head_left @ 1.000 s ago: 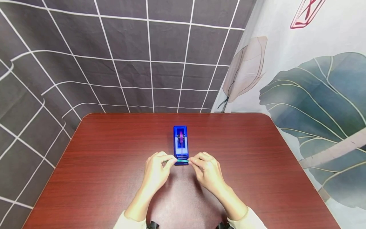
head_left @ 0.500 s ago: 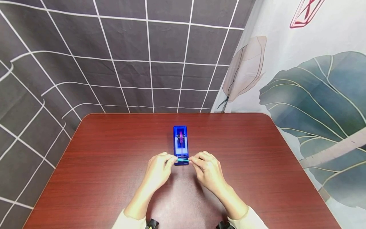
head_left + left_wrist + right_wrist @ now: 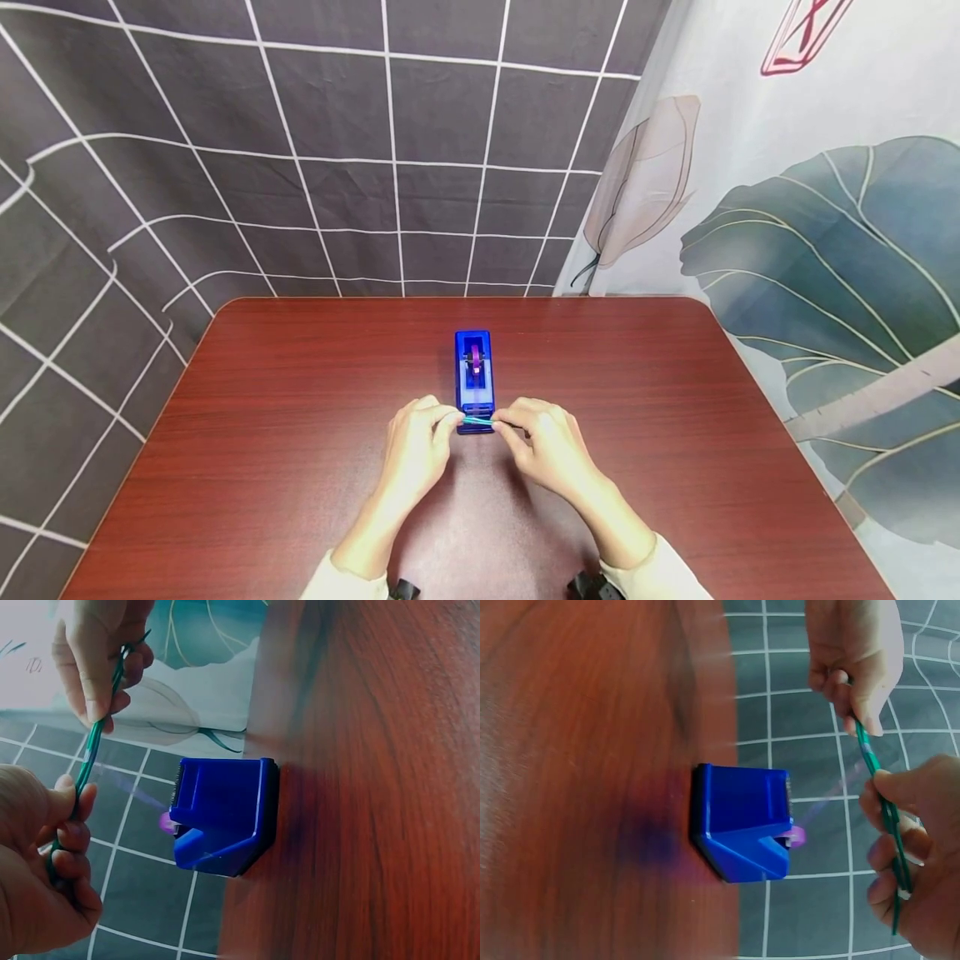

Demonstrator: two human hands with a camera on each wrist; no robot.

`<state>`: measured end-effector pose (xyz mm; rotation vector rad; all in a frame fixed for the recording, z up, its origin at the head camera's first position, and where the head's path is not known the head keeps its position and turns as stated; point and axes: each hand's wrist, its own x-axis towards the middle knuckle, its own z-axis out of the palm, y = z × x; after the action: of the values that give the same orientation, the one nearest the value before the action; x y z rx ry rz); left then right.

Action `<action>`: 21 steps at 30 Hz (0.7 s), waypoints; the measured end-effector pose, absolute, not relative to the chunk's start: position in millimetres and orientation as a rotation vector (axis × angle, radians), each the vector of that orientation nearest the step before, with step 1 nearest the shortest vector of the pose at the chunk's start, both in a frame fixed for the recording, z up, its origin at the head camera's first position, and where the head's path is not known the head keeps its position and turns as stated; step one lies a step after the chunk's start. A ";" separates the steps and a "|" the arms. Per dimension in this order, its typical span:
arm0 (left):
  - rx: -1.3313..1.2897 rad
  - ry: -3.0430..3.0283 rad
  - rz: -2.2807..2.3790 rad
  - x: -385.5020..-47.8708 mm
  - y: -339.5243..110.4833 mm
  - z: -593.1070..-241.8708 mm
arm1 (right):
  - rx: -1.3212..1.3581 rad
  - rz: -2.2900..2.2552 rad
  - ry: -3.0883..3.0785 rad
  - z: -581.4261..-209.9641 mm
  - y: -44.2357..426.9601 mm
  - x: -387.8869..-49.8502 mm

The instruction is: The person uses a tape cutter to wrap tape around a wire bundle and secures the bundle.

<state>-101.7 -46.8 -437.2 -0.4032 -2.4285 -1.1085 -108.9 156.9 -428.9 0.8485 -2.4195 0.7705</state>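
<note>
A thin green bundle of strands [image 3: 477, 421] is stretched between the two hands above the front end of a blue tape dispenser [image 3: 475, 397]. My left hand [image 3: 415, 446] pinches its left part, and my right hand [image 3: 551, 446] pinches the right part. From the purple roll [image 3: 796, 836], a faint translucent strip [image 3: 829, 799] runs to the bundle between the hands. In the left wrist view, the left hand [image 3: 41, 862] curls its fingers round the bundle [image 3: 91, 746], which stands apart from the dispenser [image 3: 225, 806]. The right hand's lower fingers [image 3: 883, 885] curl round loose strand ends.
The dispenser stands on a reddish-brown wooden table [image 3: 300, 375]. A dark grey curtain with white grid lines [image 3: 337, 192] hangs behind and to the left, and a pale leaf-patterned curtain [image 3: 757, 308] at the right.
My right hand has shifted slightly left, and its fingers have changed their hold on the bundle. The left hand has barely moved. The dispenser has stayed in place.
</note>
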 end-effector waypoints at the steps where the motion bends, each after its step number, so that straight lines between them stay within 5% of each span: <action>1: -0.404 -2.423 -1.104 -101.4 -46.5 -437.6 | 0.847 0.763 -2.442 -427.7 157.0 -109.2; 21: -0.380 -2.424 -1.068 -99.4 -42.2 -445.7 | 0.967 0.707 -2.533 -424.2 158.0 -113.1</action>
<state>-99.4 -42.2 -445.7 -0.3805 -2.4237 -1.0683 -113.1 158.0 -424.2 0.9668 -2.5330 0.7075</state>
